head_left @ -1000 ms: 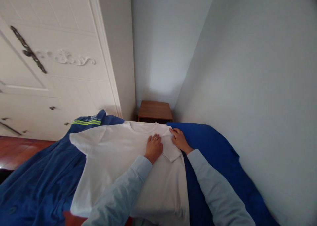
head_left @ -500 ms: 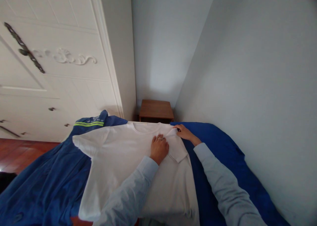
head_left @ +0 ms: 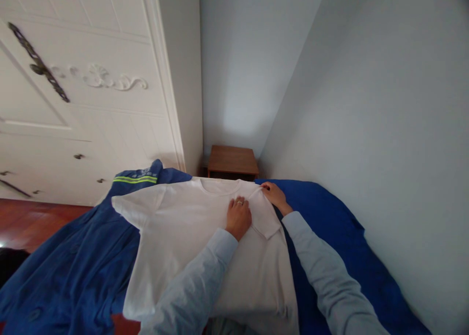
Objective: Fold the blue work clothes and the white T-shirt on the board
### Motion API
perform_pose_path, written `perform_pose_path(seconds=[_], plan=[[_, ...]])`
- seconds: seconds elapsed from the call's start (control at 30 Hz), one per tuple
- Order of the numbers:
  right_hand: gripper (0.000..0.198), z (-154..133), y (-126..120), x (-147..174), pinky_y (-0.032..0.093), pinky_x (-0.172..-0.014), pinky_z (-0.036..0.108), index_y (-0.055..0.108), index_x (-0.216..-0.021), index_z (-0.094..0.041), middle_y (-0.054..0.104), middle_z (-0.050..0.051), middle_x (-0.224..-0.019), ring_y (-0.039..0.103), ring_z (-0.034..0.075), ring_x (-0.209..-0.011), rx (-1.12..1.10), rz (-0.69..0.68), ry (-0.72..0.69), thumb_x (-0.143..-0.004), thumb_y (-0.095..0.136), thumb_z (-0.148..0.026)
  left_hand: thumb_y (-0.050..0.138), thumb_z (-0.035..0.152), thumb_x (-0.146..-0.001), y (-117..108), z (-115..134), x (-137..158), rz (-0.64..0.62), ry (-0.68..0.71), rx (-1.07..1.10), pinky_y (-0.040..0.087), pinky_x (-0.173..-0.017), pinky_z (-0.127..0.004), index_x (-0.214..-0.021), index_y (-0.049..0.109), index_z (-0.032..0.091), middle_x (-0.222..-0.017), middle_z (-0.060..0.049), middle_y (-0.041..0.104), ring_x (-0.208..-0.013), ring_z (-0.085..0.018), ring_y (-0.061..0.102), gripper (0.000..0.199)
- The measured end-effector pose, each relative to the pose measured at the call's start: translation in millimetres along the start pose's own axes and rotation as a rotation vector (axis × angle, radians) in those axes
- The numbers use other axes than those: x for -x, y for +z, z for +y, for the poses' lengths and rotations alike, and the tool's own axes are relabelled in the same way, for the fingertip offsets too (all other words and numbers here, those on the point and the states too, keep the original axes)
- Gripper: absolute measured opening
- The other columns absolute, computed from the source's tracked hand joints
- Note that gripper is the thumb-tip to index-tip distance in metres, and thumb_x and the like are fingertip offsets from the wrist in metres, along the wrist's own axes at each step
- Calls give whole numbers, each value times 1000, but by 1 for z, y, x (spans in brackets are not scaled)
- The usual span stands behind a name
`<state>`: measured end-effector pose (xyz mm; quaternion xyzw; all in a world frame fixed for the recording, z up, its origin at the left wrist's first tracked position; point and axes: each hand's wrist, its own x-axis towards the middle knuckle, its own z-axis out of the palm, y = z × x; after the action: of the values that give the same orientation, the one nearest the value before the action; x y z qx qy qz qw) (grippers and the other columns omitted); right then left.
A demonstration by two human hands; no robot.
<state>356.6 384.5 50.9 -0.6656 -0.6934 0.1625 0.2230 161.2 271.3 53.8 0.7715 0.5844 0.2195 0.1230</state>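
A white short-sleeved T-shirt (head_left: pixel 179 237) lies spread out, its round neckline at the far end. My left hand (head_left: pixel 239 218), with a ring on one finger, rests on the shirt's upper chest, its fingers lying on the cloth. At the shoulder on the right, my right hand (head_left: pixel 274 196) pinches the edge of the shirt near the top of the sleeve. That sleeve lies folded down along the body of the shirt, while the left one reaches outward.
A dark blue garment (head_left: pixel 76 256) with a yellow-green stripe hangs to the left, beside a white wardrobe (head_left: pixel 120 129). Bright blue cloth (head_left: pixel 318 212) lies along the grey wall (head_left: pixel 395 139) on the right. A brown wooden nightstand (head_left: pixel 233 160) stands in the far corner.
The view has shifted slightly. My right hand has closed in a little on the shoulder edge; my left hand stays on the shirt's chest with its fingers drawn slightly together.
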Motion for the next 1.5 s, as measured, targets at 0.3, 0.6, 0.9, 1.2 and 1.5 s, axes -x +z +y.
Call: perform_pose_path(seconds=[0.3,0.6,0.9,1.2,1.5], plan=[[14,-2,-5,-3,51,-88,38,76,-89,-23,76,7,-99,69,25,-94,-133,-3,16,-87,63,-24,41,15,-100,-2,0,1,27,-5,74,29,-120,-50,-117,65,12,-139,-18,61,-139,-29,48,30],[30,8,-18,14,54,-76,33,70,-97,-17,75,10,-100,69,21,-86,-433,12,27,-90,50,-39,46,4,-93,-6,-1,-6,82,4,238,48,-96,-38,-96,66,19,-104,-9,70,-108,-23,62,26],[48,-21,-38,56,45,-59,31,50,-78,-24,59,0,-64,51,17,-55,-521,13,-98,-92,39,-69,45,14,-99,0,-7,-13,149,-24,352,50,-91,-38,-93,67,16,-99,-11,71,-97,-23,64,22],[47,-73,-36,92,41,-57,30,47,-76,-25,59,-2,-63,48,14,-52,-610,-272,-264,-99,40,-65,38,18,-100,-8,-2,-10,217,37,410,46,-91,-38,-82,60,20,-89,-10,66,-93,-23,60,29],[47,-57,-4,86,39,-51,28,48,-83,-24,58,-3,-67,48,13,-51,-919,-262,-87,-80,68,-66,41,25,-100,-3,-5,-13,213,12,566,47,-83,-32,-76,60,20,-83,-5,67,-83,-19,60,31]])
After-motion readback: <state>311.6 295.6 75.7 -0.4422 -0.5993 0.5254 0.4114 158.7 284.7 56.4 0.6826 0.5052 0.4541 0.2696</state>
